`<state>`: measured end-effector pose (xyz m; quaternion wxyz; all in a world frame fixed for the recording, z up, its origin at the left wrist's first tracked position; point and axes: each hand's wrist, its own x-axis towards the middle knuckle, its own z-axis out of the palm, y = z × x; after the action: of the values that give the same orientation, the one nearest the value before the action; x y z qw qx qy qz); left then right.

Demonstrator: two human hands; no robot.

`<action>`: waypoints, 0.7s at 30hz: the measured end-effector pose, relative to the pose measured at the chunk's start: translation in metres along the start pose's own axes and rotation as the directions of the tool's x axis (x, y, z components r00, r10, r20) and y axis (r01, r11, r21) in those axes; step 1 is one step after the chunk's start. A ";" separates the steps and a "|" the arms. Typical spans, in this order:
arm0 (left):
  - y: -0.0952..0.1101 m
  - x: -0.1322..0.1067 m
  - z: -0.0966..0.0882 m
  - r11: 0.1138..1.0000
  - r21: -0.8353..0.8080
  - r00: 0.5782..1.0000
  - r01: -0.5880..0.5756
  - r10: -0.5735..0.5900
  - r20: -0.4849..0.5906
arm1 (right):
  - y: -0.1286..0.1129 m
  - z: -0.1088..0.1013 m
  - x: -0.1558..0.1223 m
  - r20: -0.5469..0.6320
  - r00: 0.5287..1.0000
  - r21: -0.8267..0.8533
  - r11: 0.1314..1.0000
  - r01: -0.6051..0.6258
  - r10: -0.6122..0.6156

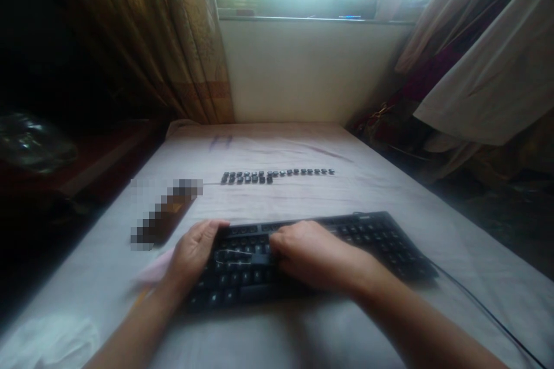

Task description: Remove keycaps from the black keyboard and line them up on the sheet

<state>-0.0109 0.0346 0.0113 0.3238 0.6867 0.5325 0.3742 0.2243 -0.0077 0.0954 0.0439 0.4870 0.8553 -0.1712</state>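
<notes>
A black keyboard (367,245) lies across the sheet in front of me. My left hand (193,248) grips its left end, with the thumb along the back edge. Over the middle of the keys, my right hand (305,253) is closed around the dark handle of a wire keycap puller (236,257). The puller's thin wire loops point left above the keys. My fist hides part of the keyboard. Beyond it, small black keycaps (246,177) are lined up in two rows, the back one longer.
A blurred-out dark object (168,213) lies on the sheet to the left. Something pink (153,268) sits beside my left wrist, and crumpled white material (52,340) is at the near left. The keyboard's cable (485,308) trails off to the right.
</notes>
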 end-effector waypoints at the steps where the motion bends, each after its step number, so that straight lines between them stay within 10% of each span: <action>1: 0.000 0.000 0.000 1.000 0.001 1.000 -0.002 0.002 0.000 | 0.001 0.000 0.000 0.000 1.000 -0.003 1.000 0.017 -0.017; 13: 0.001 0.000 -0.001 1.000 0.018 1.000 0.005 -0.005 -0.009 | 0.030 -0.008 -0.003 -0.080 0.992 0.232 0.966 0.115 -0.099; 21: 0.001 0.000 -0.001 1.000 0.020 1.000 -0.006 0.007 -0.012 | 0.053 -0.004 0.003 -0.137 0.990 0.661 0.748 0.064 0.036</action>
<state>-0.0108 0.0342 0.0124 0.3127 0.6894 0.5358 0.3740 0.2682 0.0210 0.0846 -0.1936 0.4751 0.7433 -0.4293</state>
